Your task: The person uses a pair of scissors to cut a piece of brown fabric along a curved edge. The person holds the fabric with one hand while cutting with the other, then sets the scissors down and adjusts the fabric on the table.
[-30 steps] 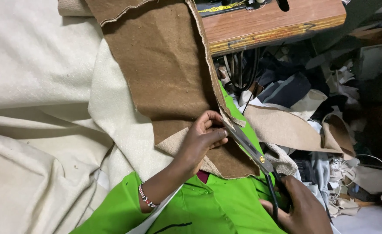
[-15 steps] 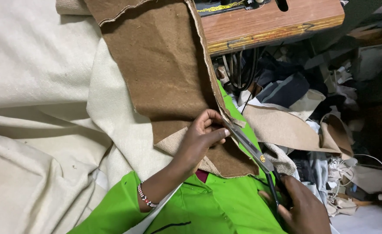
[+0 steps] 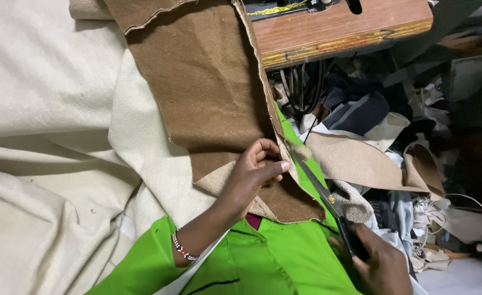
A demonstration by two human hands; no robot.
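Since a second ago, barely shifted: left hand (image 3: pixel 252 175) pinching brown cloth (image 3: pixel 208 93) edge, right hand (image 3: pixel 380 262) clenched on scissors (image 3: pixel 323 194), blades slightly further along.

The right hand (image 3: pixel 380 265) is running off the bottom edge, its fingers covering the handles of the scissors (image 3: pixel 328 205). The brown fabric (image 3: pixel 208 93) is hiding part of the blades and is getting cropped at the top. Scraps (image 3: pixel 416 164) under the sewing table (image 3: pixel 339 27) are sitting in shadow, too murky to identify.
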